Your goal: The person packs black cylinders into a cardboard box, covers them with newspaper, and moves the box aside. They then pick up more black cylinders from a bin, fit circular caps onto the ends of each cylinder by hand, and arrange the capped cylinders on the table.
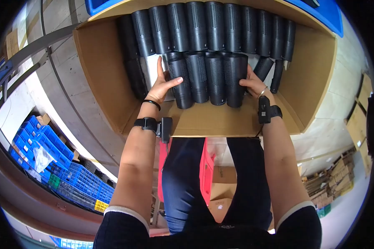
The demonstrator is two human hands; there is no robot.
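A row of several black perforated cylinders [207, 79] stands inside an open cardboard box [99, 70]. My left hand [162, 85] presses against the leftmost cylinder of that row, thumb across its front. My right hand [253, 85] presses against the rightmost one, so the row is squeezed between both hands. Behind it, another row of matching black cylinders [212, 27] fills the back of the box. More cylinders lean along the box's left wall [133, 62] and at the right [270, 70].
The box's front flap [212, 122] lies over my lap. Stacked blue plastic crates [58, 162] stand at the lower left. A red object [205, 170] shows between my legs. Cardboard pieces [332, 182] are piled at the lower right. A blue bin edge [328, 16] lies behind the box.
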